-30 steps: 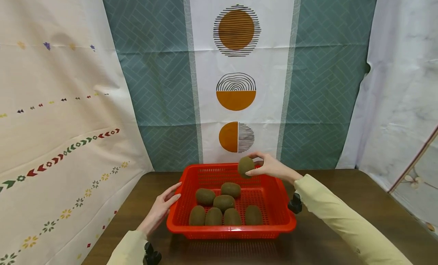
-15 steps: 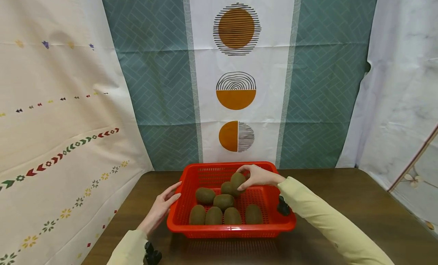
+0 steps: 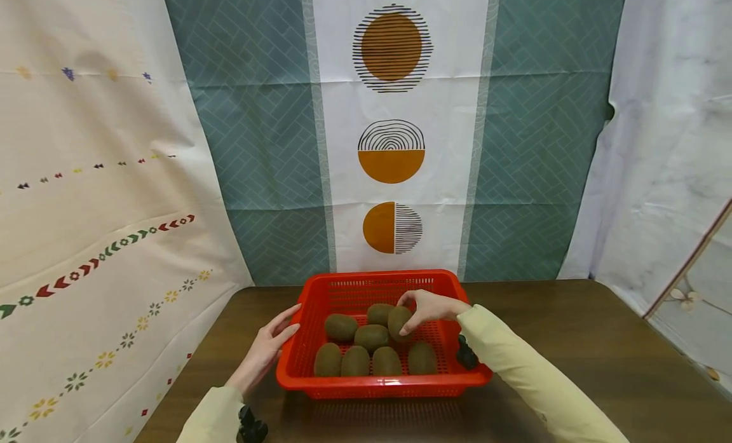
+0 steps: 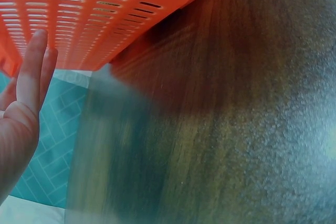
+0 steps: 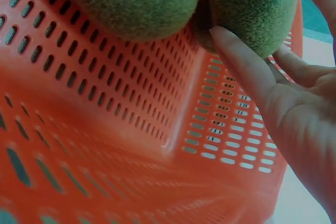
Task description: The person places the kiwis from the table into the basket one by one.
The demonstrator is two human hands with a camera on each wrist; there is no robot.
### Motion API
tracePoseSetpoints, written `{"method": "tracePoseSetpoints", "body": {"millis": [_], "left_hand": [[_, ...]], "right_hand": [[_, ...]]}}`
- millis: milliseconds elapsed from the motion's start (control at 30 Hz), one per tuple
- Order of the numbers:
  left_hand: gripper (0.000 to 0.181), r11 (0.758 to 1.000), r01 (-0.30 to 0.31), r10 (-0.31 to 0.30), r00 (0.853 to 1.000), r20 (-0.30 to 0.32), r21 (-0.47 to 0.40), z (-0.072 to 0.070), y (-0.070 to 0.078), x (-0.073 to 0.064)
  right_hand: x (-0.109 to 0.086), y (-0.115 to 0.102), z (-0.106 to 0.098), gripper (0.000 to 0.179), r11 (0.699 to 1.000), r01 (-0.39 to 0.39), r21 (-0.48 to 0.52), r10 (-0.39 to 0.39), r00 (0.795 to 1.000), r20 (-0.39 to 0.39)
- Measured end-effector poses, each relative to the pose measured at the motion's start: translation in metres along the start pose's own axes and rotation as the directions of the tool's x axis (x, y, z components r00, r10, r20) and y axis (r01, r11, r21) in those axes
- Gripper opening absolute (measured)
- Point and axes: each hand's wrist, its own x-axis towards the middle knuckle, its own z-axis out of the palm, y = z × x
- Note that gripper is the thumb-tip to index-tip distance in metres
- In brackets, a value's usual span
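Note:
Inside the red plastic basket (image 3: 320,384) lie several brown fuzzy kiwis, among them a kiwi (image 3: 422,358) apart at the right front. My right hand (image 3: 430,307) pinches another kiwi (image 3: 399,322) between thumb and fingers, low in the basket beside the middle ones. The right wrist view shows the thumb against that kiwi (image 5: 252,11), with a nearer kiwi (image 5: 136,3) to its left. My left hand (image 3: 267,346) touches the basket's left side with fingers extended; in the left wrist view the fingers (image 4: 32,72) lie along the slotted wall.
The basket stands on a dark brown wooden table (image 3: 526,341). A green and white patterned cloth (image 3: 274,176) hangs behind, and a cream embroidered cloth (image 3: 103,252) hangs along the left. A pale cloth (image 3: 663,195) is on the right.
My right hand has brought its kiwi from above the basket's back rim down and toward me, beside the other kiwis. The left hand stays at the basket's left side.

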Motion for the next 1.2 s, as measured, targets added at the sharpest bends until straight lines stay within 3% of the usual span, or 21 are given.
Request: {"method": "tracePoseSetpoints", "body": {"millis": [200, 400, 600, 733, 933, 1200], "left_hand": [[0.050, 0.999, -0.009, 0.009, 1.000, -0.021, 0.036, -0.002, -0.008, 0.003], [0.051, 1.000, 0.003, -0.003, 1.000, -0.001, 0.001, 0.000, 0.001, 0.000], [0.054, 1.000, 0.019, -0.019, 1.000, 0.009, -0.001, 0.006, 0.013, -0.005], [0.052, 0.999, 0.032, -0.032, 1.000, -0.001, 0.006, 0.002, 0.007, -0.003], [0.053, 1.000, 0.023, -0.023, 1.000, -0.010, 0.016, -0.004, -0.005, 0.002], [0.052, 1.000, 0.010, -0.009, 1.000, -0.023, 0.024, -0.001, -0.005, 0.002]], "right_hand": [[-0.002, 0.001, 0.004, 0.054, 0.999, -0.032, 0.012, 0.031, 0.999, 0.024], [-0.004, 0.000, 0.005, 0.055, 0.997, -0.076, -0.001, 0.076, 0.997, 0.011], [-0.005, 0.000, 0.007, 0.052, 0.986, -0.133, 0.102, 0.133, 0.991, 0.013], [-0.004, 0.001, 0.008, 0.049, 0.978, -0.159, 0.132, 0.159, 0.987, 0.004], [0.000, 0.002, 0.011, 0.051, 0.985, -0.157, 0.066, 0.159, 0.987, -0.014], [0.009, 0.007, 0.019, 0.051, 0.991, -0.122, -0.046, 0.121, 0.992, -0.030]]}}
